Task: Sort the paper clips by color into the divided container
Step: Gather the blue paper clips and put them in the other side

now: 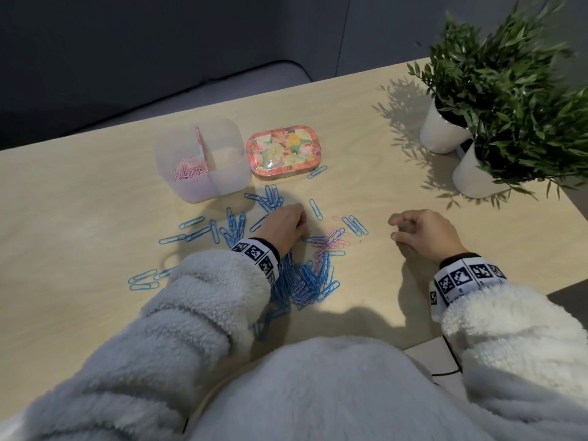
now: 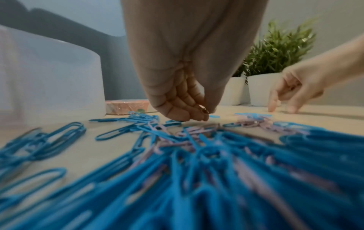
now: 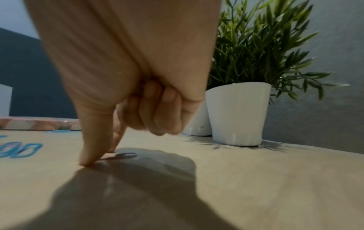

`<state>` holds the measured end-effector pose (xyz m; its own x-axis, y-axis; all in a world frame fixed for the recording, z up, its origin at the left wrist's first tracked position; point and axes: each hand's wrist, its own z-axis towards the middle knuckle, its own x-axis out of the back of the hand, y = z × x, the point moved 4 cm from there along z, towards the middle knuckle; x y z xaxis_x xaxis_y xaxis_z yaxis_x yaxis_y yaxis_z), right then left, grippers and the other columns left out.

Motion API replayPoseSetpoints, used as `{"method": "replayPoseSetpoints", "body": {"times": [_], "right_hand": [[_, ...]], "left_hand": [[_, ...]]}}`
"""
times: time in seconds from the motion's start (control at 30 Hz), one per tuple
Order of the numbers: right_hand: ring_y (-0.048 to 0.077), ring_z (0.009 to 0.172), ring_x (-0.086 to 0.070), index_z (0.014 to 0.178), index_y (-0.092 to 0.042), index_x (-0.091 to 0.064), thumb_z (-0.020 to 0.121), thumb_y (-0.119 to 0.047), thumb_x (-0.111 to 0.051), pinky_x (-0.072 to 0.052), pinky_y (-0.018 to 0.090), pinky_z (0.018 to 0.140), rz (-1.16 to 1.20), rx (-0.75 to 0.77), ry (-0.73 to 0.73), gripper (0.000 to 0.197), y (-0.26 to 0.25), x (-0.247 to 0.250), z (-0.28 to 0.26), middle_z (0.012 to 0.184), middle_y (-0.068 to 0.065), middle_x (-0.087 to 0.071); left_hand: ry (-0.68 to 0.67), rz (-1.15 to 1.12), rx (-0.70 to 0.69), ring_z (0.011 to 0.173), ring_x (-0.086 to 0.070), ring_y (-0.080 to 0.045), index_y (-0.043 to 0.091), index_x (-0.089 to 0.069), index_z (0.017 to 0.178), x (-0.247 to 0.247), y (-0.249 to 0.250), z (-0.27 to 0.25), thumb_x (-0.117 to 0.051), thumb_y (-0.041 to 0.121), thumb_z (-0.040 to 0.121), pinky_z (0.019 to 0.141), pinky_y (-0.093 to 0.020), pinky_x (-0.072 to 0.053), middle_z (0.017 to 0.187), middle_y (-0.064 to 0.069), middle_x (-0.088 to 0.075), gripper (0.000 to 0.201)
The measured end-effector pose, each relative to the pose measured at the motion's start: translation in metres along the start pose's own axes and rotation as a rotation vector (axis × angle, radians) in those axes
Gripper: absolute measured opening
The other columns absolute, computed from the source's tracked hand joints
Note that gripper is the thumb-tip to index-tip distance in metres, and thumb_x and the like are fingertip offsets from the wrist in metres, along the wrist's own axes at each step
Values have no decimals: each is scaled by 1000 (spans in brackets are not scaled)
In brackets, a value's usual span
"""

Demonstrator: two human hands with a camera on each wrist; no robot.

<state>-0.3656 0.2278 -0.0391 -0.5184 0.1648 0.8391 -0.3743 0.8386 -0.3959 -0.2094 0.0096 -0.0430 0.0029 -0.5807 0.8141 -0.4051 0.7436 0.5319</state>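
A translucent divided container (image 1: 222,183) stands at the back left, with pink clips (image 1: 190,172) in its left compartment. Blue paper clips (image 1: 234,229) lie scattered in front of it, and a dense blue pile (image 1: 305,278) mixed with pink ones (image 1: 331,238) sits beside my left wrist. My left hand (image 1: 302,224) hovers low over the clips with its fingers curled, pinching a small pink clip (image 2: 204,110) at the fingertips. To the right, my right hand (image 1: 396,229) has thumb and forefinger down on the table, pinching at a lone pink clip (image 3: 123,155); its other fingers are curled.
A floral tin (image 1: 286,151) lies right of the container, with one blue clip (image 1: 317,172) beside it. Two plants in white pots (image 1: 442,132) (image 1: 477,179) stand at the back right. The table's right edge (image 1: 566,214) is close, and a black cable (image 1: 451,361) hangs below it.
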Motion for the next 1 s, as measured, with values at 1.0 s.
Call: {"method": "replayPoseSetpoints", "body": {"times": [1.0], "right_hand": [[17,59,-56,65,-17,-49,81,-12,-53,-44,30,62,250,143,-68,18,-94,-37,29,63,2,-57]], "left_hand": [[-65,-159,-17,80,-50,-18,6,-59,91,-1,1,-16,-58,18,87,71,-28,-41,90,-5,-55,13]]}}
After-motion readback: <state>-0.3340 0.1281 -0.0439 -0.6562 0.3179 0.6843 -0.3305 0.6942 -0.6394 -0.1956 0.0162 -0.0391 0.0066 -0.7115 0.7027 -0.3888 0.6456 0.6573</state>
